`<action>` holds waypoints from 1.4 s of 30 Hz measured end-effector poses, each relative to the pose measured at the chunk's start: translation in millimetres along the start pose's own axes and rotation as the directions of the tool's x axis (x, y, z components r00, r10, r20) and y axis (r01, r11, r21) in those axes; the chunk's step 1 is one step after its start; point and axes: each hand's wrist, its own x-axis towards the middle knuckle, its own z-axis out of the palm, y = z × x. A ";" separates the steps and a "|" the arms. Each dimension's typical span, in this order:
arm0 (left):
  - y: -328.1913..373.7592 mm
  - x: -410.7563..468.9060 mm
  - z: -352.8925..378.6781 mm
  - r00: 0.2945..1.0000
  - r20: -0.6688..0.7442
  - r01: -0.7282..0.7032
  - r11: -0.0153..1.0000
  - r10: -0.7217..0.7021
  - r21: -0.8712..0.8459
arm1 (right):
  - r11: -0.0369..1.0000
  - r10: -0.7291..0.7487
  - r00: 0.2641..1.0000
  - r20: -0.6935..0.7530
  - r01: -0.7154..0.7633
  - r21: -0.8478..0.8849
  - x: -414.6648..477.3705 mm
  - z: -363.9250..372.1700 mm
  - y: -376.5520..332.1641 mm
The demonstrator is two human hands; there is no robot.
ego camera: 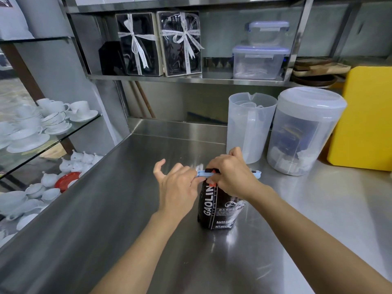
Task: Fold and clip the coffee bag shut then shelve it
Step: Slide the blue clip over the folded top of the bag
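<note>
Black coffee bag (218,205) upright on steel worktop (118,209), right hand (230,172) gripping folded top, left hand (177,183) fingers (196,178) pinching blue clip (204,173).

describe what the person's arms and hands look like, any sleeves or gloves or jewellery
Both arms are bare from the bottom edge of the picture up to the fingers, with no sleeves in view. The left hand and the right hand wear no gloves, and no rings, watch or bracelet show on the visible fingers or wrists. The fingernails that show look short and unpainted.
</note>
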 end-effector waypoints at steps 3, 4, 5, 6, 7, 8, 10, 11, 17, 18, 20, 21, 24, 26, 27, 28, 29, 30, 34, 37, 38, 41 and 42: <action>4.4 -4.4 2.6 0.999 -0.034 0.024 1.000 -0.024 -0.008 | 1.000 0.014 1.000 0.016 -0.014 0.007 1.5 1.7 -0.2; 7.1 -6.0 3.8 0.998 -0.054 0.033 0.999 -0.033 0.000 | 1.000 0.019 1.000 0.014 -0.019 0.011 2.3 2.3 -0.4; 10.0 -7.6 5.2 0.996 -0.078 0.040 0.999 -0.038 0.016 | 0.999 0.028 1.000 0.006 -0.028 0.019 2.4 3.0 -0.8; 12.7 -8.9 7.2 0.994 -0.104 0.046 0.998 -0.042 0.036 | 0.999 0.039 0.999 -0.008 -0.039 0.029 2.5 3.9 -1.3; 15.4 -9.6 9.0 0.990 -0.131 0.055 0.997 -0.048 0.056 | 0.998 0.050 0.998 -0.024 -0.049 0.036 2.6 5.6 -2.0; 17.7 -10.4 11.4 0.986 -0.155 0.071 0.995 -0.059 0.071 | 0.998 0.060 0.998 -0.035 -0.059 0.037 2.5 7.5 -3.0; 21.3 -13.3 16.9 0.977 -0.189 0.121 0.989 -0.103 0.086 | 0.997 0.079 0.996 -0.039 -0.078 0.027 2.6 11.6 -5.4; 22.1 -14.9 20.0 0.972 -0.194 0.150 0.985 -0.131 0.085 | 0.997 0.082 0.996 -0.042 -0.081 0.020 3.1 12.8 -5.9; 22.9 -21.9 34.3 0.938 -0.174 0.291 0.954 -0.300 -0.075 | 0.999 0.044 0.998 0.035 -0.043 -0.022 7.6 4.2 -1.7; 20.4 -21.6 34.2 0.937 -0.158 0.296 0.948 -0.312 -0.117 | 0.999 0.041 0.998 0.042 -0.041 -0.008 6.9 3.1 -0.8; 13.5 -19.3 31.5 0.947 -0.104 0.285 0.945 -0.303 -0.160 | 0.999 0.042 0.998 0.055 -0.041 -0.007 5.1 0.8 0.3; 9.2 -17.8 29.9 0.952 -0.078 0.280 0.945 -0.297 -0.170 | 0.999 0.046 0.997 0.062 -0.045 -0.021 4.1 -0.9 1.0; -1.7 -11.7 26.8 0.945 -0.017 0.314 0.924 -0.325 -0.216 | 0.996 0.084 0.993 0.085 -0.082 -0.020 2.1 -10.2 4.5; -5.2 -9.2 25.3 0.938 0.015 0.337 0.905 -0.346 -0.259 | 0.985 0.154 0.984 0.087 -0.160 0.060 -3.3 -17.9 10.8; -5.5 -8.4 24.6 0.936 0.032 0.345 0.893 -0.352 -0.288 | 0.975 0.185 0.980 0.079 -0.193 0.108 -7.5 -20.8 15.7; -5.1 -8.1 24.0 0.933 0.053 0.352 0.880 -0.355 -0.319 | 0.963 0.214 0.974 0.076 -0.223 0.151 -12.3 -22.9 20.5; -4.8 -8.1 24.1 0.931 0.075 0.360 0.865 -0.357 -0.350 | 0.948 0.245 0.966 0.082 -0.256 0.191 -17.5 -24.4 25.3; -4.6 -8.0 24.7 0.927 0.093 0.369 0.846 -0.362 -0.386 | 0.929 0.276 0.957 0.091 -0.290 0.230 -22.4 -24.8 29.8; -1.6 -6.5 25.2 0.894 0.196 0.437 0.689 -0.403 -0.579 | 0.831 0.393 0.916 0.083 -0.393 0.394 -38.5 -16.9 41.7; 8.7 -7.9 23.6 0.850 0.368 0.525 0.553 -0.377 -0.647 | 0.789 0.443 0.895 0.054 -0.418 0.450 -44.3 -6.1 44.5; 13.5 -8.7 23.3 0.836 0.401 0.548 0.527 -0.375 -0.649 | 0.778 0.466 0.884 0.041 -0.431 0.456 -45.2 -2.5 45.2; 24.0 -9.7 24.1 0.800 0.379 0.592 0.511 -0.465 -0.623 | 0.723 0.550 0.835 -0.017 -0.465 0.511 -48.2 6.5 46.5; 24.0 -9.5 25.8 0.792 0.357 0.598 0.511 -0.496 -0.617 | 0.695 0.575 0.818 -0.030 -0.468 0.546 -49.8 9.6 46.1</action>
